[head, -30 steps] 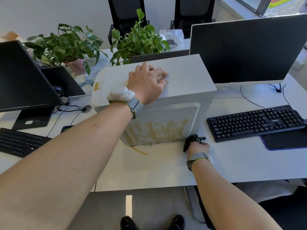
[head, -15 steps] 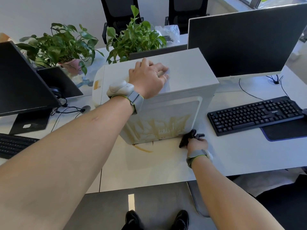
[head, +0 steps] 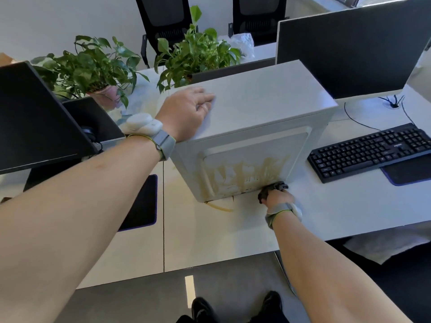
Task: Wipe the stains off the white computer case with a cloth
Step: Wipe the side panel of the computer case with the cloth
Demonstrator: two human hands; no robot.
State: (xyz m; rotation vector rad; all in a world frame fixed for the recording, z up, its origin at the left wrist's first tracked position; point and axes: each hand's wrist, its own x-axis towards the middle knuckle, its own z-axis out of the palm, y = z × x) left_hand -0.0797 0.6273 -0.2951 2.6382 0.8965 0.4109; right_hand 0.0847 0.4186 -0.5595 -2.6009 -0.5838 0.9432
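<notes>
The white computer case (head: 263, 106) stands on the white desk (head: 210, 234). Its near side panel carries yellowish-brown drip stains (head: 245, 174), and a brown smear lies on the desk just below it. My left hand (head: 186, 113) rests flat on the top of the case, palm down, fingers spread forward. My right hand (head: 277, 198) grips a dark grey cloth (head: 271, 188) bunched against the bottom right corner of the stained panel, where the case meets the desk.
A black keyboard (head: 370, 151) and mouse pad lie right of the case, with a large monitor (head: 354, 45) behind. A second monitor (head: 30, 117) and dark pad (head: 142, 203) are on the left. Two potted plants (head: 193, 52) stand behind the case. The desk edge runs near my feet.
My right hand has moved the cloth forward to the bottom corner of the stained panel. My left hand stays on the case top. The camera has come closer and shifted left.
</notes>
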